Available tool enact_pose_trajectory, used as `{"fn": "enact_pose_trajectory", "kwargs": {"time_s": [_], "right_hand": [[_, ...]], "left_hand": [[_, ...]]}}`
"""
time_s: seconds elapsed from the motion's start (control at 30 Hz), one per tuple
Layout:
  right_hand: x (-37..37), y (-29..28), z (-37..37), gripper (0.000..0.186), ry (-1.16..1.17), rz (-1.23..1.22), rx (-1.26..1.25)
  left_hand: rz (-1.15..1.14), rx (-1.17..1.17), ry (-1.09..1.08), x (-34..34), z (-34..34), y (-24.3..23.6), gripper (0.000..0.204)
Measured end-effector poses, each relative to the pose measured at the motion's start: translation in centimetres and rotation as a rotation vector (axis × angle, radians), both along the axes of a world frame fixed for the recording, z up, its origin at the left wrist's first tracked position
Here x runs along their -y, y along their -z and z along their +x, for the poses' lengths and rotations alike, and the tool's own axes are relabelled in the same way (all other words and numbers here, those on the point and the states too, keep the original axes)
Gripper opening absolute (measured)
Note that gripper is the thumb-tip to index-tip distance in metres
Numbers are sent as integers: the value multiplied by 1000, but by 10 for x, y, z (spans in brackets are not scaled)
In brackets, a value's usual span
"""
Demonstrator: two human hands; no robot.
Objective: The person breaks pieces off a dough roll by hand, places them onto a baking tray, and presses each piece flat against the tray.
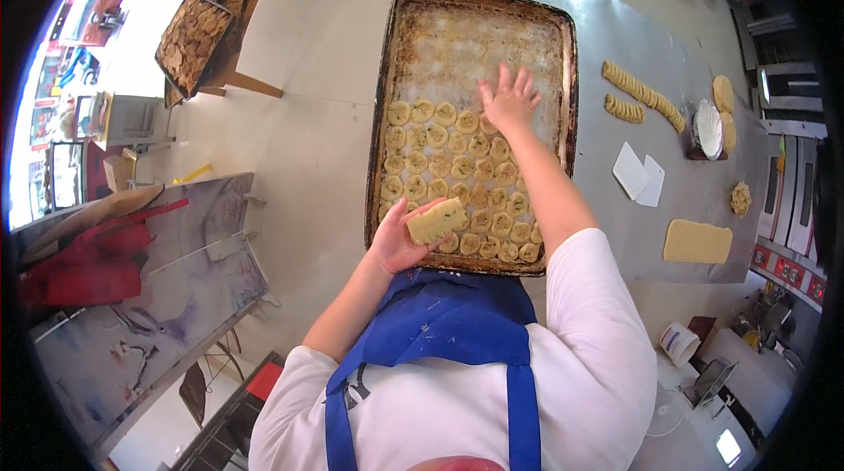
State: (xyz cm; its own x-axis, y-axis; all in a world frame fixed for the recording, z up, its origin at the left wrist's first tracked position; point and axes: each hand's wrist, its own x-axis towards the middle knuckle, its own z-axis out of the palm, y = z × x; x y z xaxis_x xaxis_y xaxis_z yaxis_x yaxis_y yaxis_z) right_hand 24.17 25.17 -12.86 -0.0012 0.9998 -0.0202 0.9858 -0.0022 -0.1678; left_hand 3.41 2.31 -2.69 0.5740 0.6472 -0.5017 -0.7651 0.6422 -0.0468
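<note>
Right hand (508, 100) lies flat, fingers spread, empty, on the baking tray (393, 58) at the top edge of the rows of dough rounds (457, 177), pressing where the newest round sits, I judge. Left hand (397, 241) is curled around a stack of dough slices (436, 221), held low over the tray's near edge so, I think, the supply stays close. More dough logs (642, 93) lie on the bench (615, 32) to my right.

You are looking at one baking tray (563, 40) and two white scrapers (639, 176). You are seeing one flat dough slab (697, 242) and two sliced dough logs (642, 91).
</note>
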Motion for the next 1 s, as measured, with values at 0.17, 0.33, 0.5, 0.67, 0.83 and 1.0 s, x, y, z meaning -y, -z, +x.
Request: {"fn": "enact_pose_trajectory", "kwargs": {"time_s": [0.17, 0.33, 0.5, 0.67, 0.83, 1.0], "right_hand": [[-8, -30, 7, 56, -93, -4, -38], [62, -60, 20, 49, -352, -640, -1036], [147, -89, 20, 49, -54, -888, -1562], [154, -81, 33, 41, 29, -867, -1644], [157, -77, 34, 36, 71, -906, -1664], [154, -77, 45, 36, 10, -909, -1545]], "left_hand": [[-59, -24, -15, -6, 4, 1, 73], [-177, 118, -142, -20, 8, 1, 78], [-176, 172, -176, -23, 15, 13, 75], [-220, 8, -33, -29, 27, 6, 69], [-113, -123, 8, -28, 35, 13, 66], [-100, -105, 60, -27, 34, 17, 63]]}}
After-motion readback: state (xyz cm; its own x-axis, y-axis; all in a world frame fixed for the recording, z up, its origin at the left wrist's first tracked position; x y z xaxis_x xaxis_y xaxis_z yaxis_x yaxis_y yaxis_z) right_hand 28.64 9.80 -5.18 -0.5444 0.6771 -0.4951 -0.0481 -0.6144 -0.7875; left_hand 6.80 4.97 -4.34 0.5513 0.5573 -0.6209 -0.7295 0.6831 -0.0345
